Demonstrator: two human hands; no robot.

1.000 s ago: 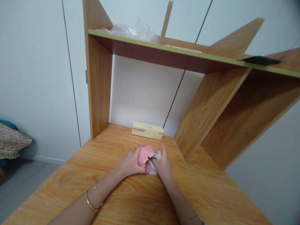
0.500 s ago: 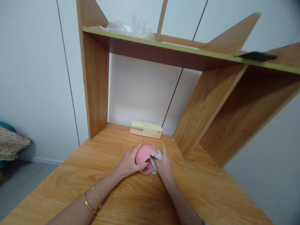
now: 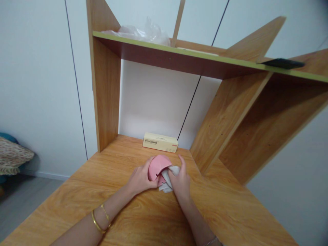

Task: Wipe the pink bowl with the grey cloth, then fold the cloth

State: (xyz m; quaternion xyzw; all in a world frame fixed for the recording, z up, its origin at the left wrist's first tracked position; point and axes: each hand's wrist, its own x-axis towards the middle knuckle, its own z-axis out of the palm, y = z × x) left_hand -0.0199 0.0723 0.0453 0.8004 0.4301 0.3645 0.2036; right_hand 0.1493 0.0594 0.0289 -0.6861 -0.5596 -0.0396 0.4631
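Note:
A small pink bowl [image 3: 156, 165] is tipped on its side just above the wooden desk [image 3: 143, 215]. My left hand [image 3: 140, 179] grips it by the rim from the left, fingers curled round it. My right hand [image 3: 180, 183] presses a white cloth [image 3: 167, 179] against the bowl's lower right side, fingers closed on the cloth. Both hands meet at the middle of the desk.
A cream cardboard box [image 3: 160, 142] lies at the back of the desk against the wall. A shelf [image 3: 179, 56] above carries a crumpled plastic bag [image 3: 143, 32] and a flat black object [image 3: 283, 63]. Wooden uprights stand left and right. A patterned cushion [image 3: 12, 155] is at far left.
The bowl has been turned in my left hand, its opening now facing more downward. The cloth has slid lower and spread out under the bowl. The hands stayed in place.

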